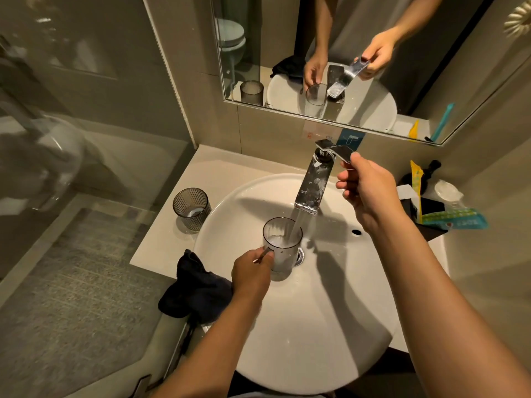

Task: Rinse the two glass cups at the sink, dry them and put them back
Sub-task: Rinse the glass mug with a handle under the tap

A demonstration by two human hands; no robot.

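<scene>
My left hand (253,270) grips a clear glass cup (283,244) upright in the white sink (316,326), right under the chrome faucet (314,185). Water streams from the spout into the cup, which is partly filled and frothy. My right hand (363,188) pinches the faucet lever (339,150) at the back. A second cup, ribbed smoky glass (192,208), stands upright on the counter to the left of the basin. A dark blue cloth (196,288) lies crumpled on the counter edge by my left wrist.
A mirror (344,53) hangs above the faucet. Packets, a black tray and wrapped toiletries (439,205) crowd the counter at the right. A glass shower partition (71,139) stands to the left. The drain (300,255) sits just behind the held cup.
</scene>
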